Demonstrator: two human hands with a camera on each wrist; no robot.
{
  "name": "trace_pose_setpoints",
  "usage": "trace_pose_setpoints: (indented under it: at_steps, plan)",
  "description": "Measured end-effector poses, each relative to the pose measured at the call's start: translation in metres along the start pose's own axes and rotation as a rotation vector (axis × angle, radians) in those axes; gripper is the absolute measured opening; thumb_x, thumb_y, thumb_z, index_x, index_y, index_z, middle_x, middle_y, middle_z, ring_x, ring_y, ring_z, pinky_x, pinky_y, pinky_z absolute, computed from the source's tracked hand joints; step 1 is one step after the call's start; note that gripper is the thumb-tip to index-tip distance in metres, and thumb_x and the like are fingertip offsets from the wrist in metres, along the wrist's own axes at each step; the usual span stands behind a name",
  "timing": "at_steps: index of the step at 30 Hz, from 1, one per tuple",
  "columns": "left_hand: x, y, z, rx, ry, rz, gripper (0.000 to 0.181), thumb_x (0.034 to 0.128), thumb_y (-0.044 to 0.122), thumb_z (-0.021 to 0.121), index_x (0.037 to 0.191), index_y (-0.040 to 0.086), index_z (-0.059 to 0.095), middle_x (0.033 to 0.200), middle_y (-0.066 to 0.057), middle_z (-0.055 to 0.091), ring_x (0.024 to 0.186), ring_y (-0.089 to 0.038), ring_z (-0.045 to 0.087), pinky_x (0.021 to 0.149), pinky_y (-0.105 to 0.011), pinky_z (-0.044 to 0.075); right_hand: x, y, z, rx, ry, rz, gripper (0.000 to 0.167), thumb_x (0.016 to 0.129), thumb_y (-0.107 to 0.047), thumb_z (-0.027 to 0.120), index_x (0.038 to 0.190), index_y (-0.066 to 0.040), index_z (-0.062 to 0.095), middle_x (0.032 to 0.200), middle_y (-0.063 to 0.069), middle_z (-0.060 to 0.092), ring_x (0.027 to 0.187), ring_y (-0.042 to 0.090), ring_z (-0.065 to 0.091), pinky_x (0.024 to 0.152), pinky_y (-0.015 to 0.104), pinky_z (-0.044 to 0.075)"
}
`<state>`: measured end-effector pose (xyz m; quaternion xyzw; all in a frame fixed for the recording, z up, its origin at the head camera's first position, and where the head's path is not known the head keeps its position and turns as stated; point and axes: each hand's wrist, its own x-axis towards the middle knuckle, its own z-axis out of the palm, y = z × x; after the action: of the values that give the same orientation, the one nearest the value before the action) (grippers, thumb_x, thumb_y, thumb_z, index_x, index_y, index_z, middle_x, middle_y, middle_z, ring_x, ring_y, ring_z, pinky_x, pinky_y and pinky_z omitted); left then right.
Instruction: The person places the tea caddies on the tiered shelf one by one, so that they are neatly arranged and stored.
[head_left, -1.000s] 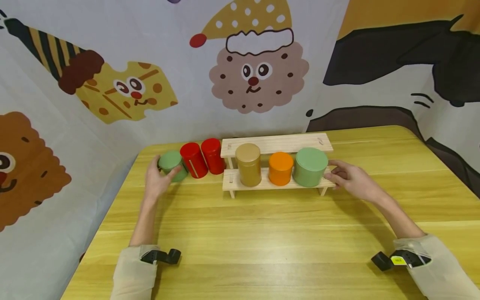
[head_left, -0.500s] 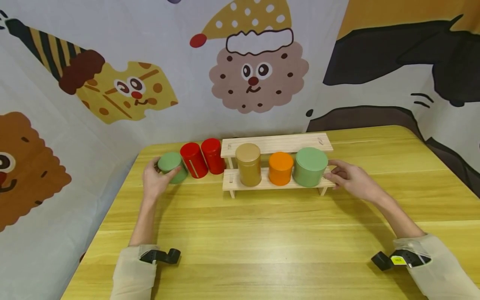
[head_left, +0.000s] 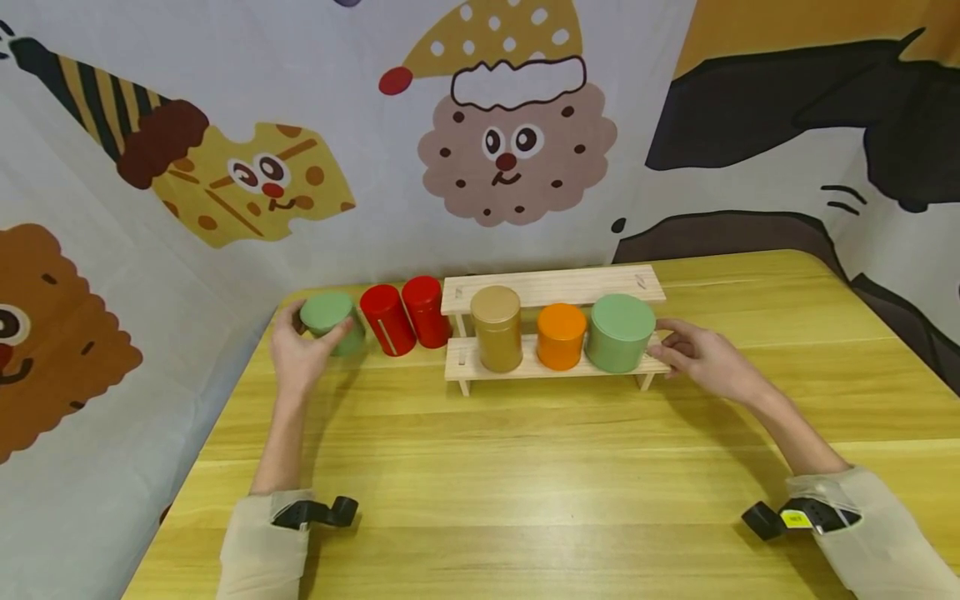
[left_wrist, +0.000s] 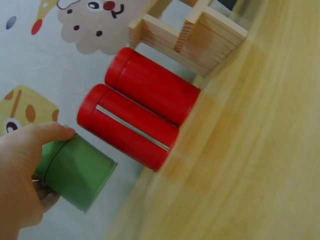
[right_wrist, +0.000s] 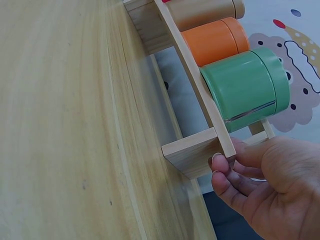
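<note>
My left hand (head_left: 300, 354) grips a small green canister (left_wrist: 80, 172) between thumb and fingers, at the table's back left. In the left wrist view its base hangs above the tabletop. Just right of it stand two red canisters (head_left: 388, 321), side by side. With thumb and curled fingers, my right hand (head_left: 708, 360) pinches the right end of the lower board of a two-step wooden shelf (head_left: 555, 287). On that board stand a gold canister (head_left: 497, 329), an orange canister (head_left: 562, 337) and a larger green canister (head_left: 620, 333), which is closest to my right hand.
The shelf stands near the back edge of the wooden table (head_left: 495, 483), its upper board bare. A cloth backdrop (head_left: 360, 167) with cartoon prints hangs right behind the table.
My left hand has raised the small green canister and carried it left and back, away from the red ones. The right hand stays at the shelf end.
</note>
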<state>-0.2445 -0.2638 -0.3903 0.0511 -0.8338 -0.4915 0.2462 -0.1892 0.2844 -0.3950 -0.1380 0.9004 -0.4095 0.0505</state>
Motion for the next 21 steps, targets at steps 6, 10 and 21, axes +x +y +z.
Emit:
trace_pose_setpoints:
  at_steps: [6,10,21]
  plan:
    - [-0.001,0.014,-0.009,-0.016,0.034,0.000,0.075,0.0790,0.025,0.087,0.140,0.000,0.052,0.134,-0.015,0.055,0.122,-0.026,0.055,0.104,-0.039,0.044,0.000,0.000,-0.001,-0.008,-0.001,0.006,0.061,0.105,-0.026,0.056,0.150,0.010,0.035,0.112,0.023,0.065,0.083,0.024,0.068,0.067,0.036,0.057]
    - [-0.002,0.024,-0.013,-0.027,0.060,0.015,0.075,0.0787,0.024,0.087,0.139,-0.001,0.052,0.133,-0.015,0.056,0.122,-0.025,0.055,0.104,-0.037,0.044,0.000,0.001,0.000,-0.013,0.002,0.004,0.061,0.105,-0.026,0.056,0.149,0.010,0.035,0.112,0.023,0.065,0.083,0.023,0.068,0.069,0.035,0.057]
    - [-0.011,0.054,-0.016,-0.049,0.086,0.063,0.073,0.0777,0.024,0.088,0.140,0.007,0.054,0.133,-0.008,0.056,0.119,-0.021,0.055,0.103,-0.029,0.043,0.000,0.001,0.000,-0.010,0.001,0.002,0.060,0.105,-0.025,0.057,0.149,0.010,0.035,0.112,0.023,0.065,0.085,0.025,0.069,0.071,0.035,0.058]
